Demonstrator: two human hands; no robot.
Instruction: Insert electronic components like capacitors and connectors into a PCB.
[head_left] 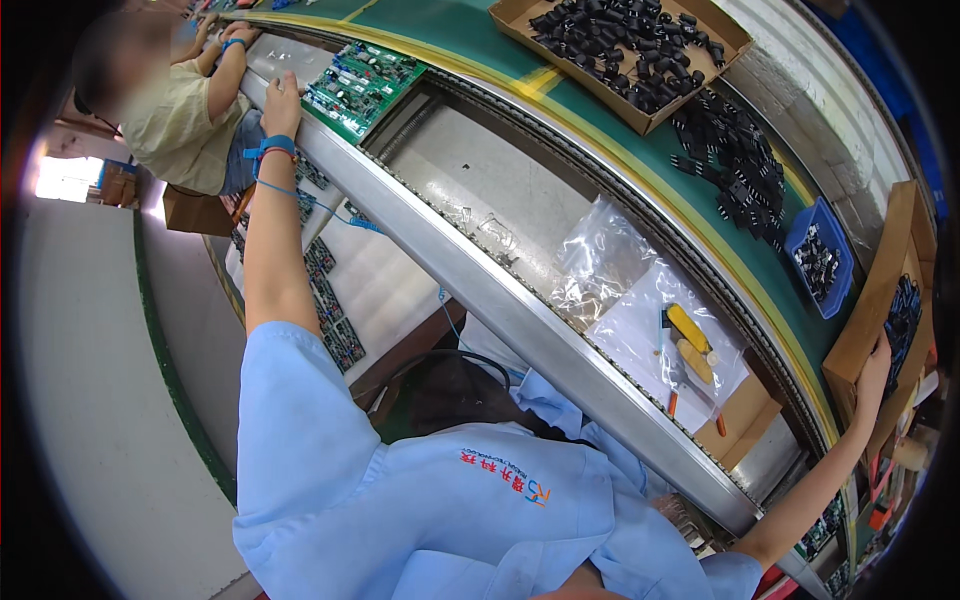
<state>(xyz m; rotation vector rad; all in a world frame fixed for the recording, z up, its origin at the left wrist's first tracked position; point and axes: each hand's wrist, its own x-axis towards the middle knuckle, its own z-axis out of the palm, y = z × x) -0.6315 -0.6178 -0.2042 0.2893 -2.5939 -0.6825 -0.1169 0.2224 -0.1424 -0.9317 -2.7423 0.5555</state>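
My left hand is at the near edge of a green circuit board carrying many small parts. Its fingers are stretched out beside the board's left end, over the metal rail. Around that wrist sits a blue strap with a thin blue cord. At the far right, my right hand reaches over the wall of a cardboard box into dark, wire-like parts. Its fingertips are hidden among them, so their grip does not show.
Black cylindrical parts fill a cardboard tray on the green belt; black connectors lie beside it. A blue bin holds small parts. Inside the track are plastic bags and a yellow-handled tool. Another person works at upper left.
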